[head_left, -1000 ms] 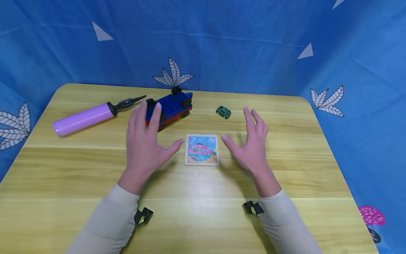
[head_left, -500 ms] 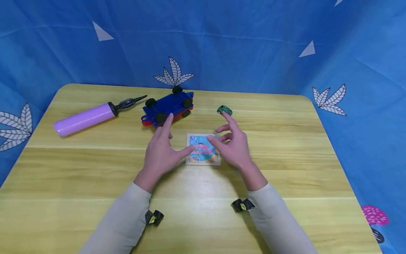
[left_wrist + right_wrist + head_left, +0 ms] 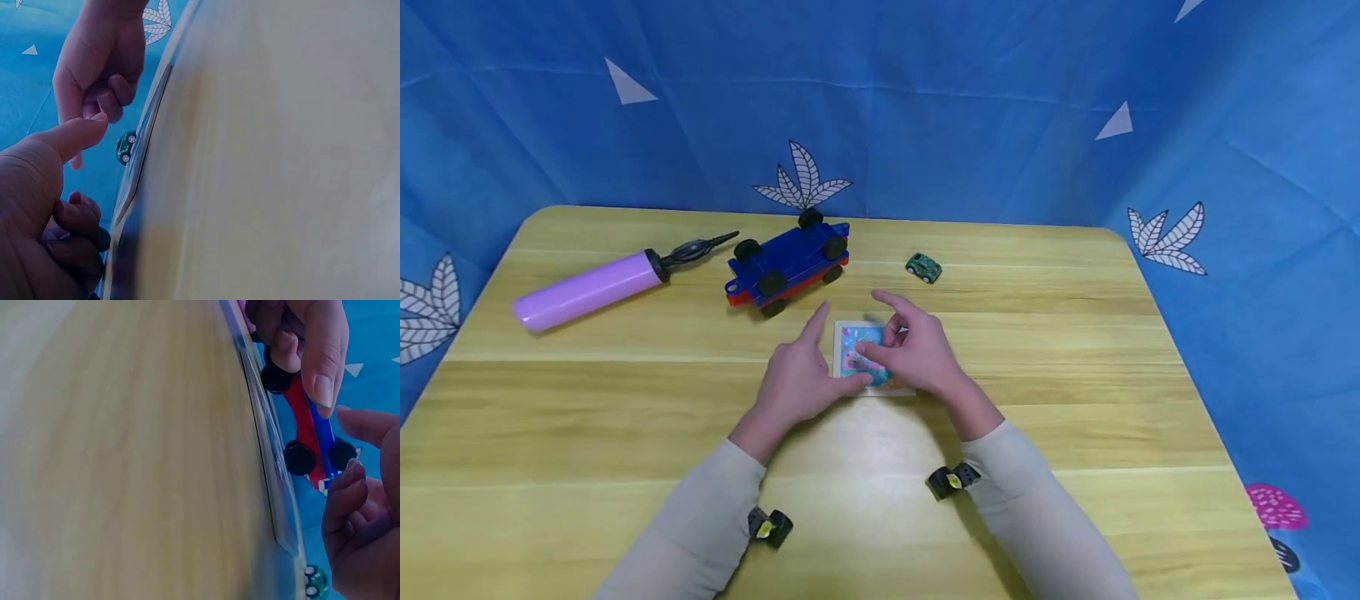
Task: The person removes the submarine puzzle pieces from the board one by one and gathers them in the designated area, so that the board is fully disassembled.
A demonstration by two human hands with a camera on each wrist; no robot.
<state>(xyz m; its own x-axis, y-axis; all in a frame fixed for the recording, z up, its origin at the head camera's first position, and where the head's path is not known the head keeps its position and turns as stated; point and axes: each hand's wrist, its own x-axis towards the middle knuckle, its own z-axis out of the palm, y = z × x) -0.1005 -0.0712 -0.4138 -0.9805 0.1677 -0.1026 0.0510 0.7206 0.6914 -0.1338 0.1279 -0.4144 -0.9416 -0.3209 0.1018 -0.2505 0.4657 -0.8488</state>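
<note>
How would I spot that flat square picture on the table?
On the wooden table, look where the person's left hand and right hand nearly meet. The picture board lies flat there, partly hidden by them. Unlike the blue-and-red toy car and small green car, it has no wheels: it is square and pale-edged, with pink and blue printing.

A children's play spot by its look, whether in a home or elsewhere cannot be told; a blue cloth (image 3: 985,150) printed with white leaves and triangles shows beyond the far, left and right edges of a wood-grained table (image 3: 1075,367); near its far edge lie a blue-and-red toy vehicle (image 3: 790,258) and a green toy car (image 3: 923,267), with a square picture board (image 3: 854,334) nearer the middle.
</note>
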